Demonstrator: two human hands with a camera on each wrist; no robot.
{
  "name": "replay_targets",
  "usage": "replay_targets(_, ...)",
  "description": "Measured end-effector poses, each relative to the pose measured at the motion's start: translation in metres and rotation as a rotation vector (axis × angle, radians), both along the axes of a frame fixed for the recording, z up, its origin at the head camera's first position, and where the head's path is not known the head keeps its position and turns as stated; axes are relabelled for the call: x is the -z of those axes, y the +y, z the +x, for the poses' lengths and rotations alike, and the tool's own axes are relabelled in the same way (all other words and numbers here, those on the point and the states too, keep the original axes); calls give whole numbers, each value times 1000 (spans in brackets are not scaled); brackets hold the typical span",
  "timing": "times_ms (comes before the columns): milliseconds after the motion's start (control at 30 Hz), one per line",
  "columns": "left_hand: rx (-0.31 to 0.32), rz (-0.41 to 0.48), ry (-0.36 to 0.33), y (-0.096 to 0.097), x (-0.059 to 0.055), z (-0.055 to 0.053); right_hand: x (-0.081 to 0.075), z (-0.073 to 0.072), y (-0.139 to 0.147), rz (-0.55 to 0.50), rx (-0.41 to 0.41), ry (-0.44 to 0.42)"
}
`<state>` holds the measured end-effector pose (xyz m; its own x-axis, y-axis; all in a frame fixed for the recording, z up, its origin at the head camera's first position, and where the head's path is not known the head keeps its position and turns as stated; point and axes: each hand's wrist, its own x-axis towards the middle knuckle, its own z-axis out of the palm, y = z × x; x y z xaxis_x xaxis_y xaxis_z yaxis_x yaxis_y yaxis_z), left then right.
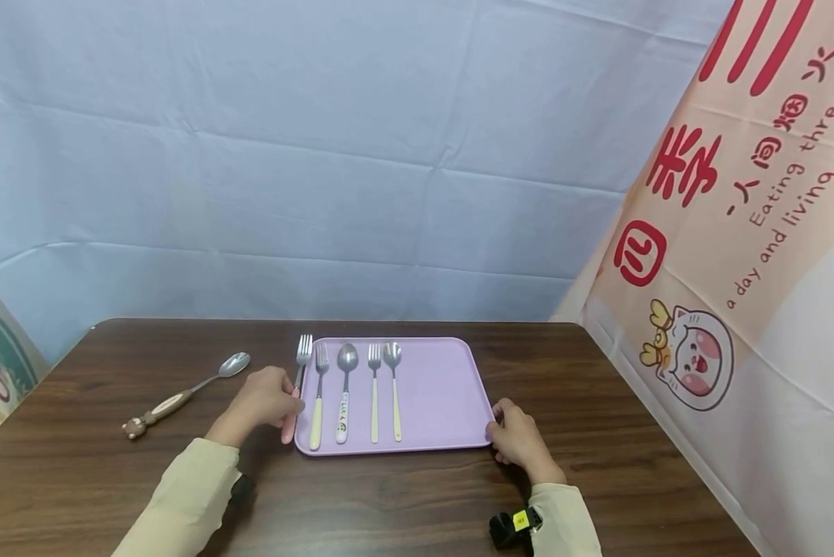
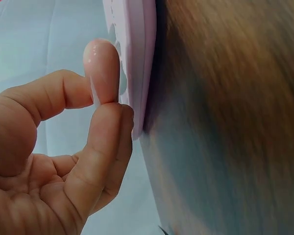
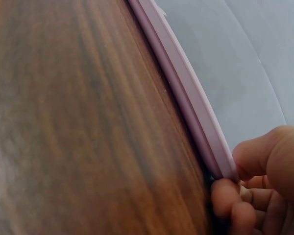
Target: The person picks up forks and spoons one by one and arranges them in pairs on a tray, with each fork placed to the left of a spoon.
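My left hand [image 1: 267, 398] pinches a fork [image 1: 289, 427] by its pink handle, just over the left rim of the lilac tray [image 1: 434, 394]. In the left wrist view the rounded handle end [image 2: 104, 73] sits between thumb and fingers. At the tray's near right corner, my right hand [image 1: 517, 439] grips the rim [image 3: 218, 152], thumb above and fingers below. Side by side on the tray lie a fork [image 1: 316, 422] with a pale yellow handle, a spoon [image 1: 343, 422] with a white patterned handle, a slim fork [image 1: 374, 410] and a slim, pale-handled utensil with a spoon-like head [image 1: 397, 410].
Left of the tray, a long spoon [image 1: 173, 403] with a bear-shaped handle end lies on the dark wooden table [image 1: 361, 503]. A pale cloth [image 1: 305, 170] hangs behind the table, and a printed cloth [image 1: 758, 255] hangs along the right.
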<state>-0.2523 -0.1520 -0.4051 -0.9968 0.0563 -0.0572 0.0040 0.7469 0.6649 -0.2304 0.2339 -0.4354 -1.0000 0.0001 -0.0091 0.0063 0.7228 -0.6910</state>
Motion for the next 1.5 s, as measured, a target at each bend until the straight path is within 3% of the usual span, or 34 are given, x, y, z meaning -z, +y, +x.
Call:
replay_targets(500, -20, 83, 37, 25, 0, -3, -1, -2, 1, 12, -1, 5)
replay_targets(700, -14, 59, 64, 39, 0, -5, -1, -2, 0, 9, 2, -6)
replay_targets(933, 10, 148, 47, 56, 0, -5, 2, -2, 1, 8, -2, 0)
replay_targets(1133, 30, 172, 75, 71, 1, -7, 2, -1, 1, -2, 0, -2)
replay_targets(1500, 60, 122, 135, 94, 7, -11, 2, -2, 2, -2, 3, -3)
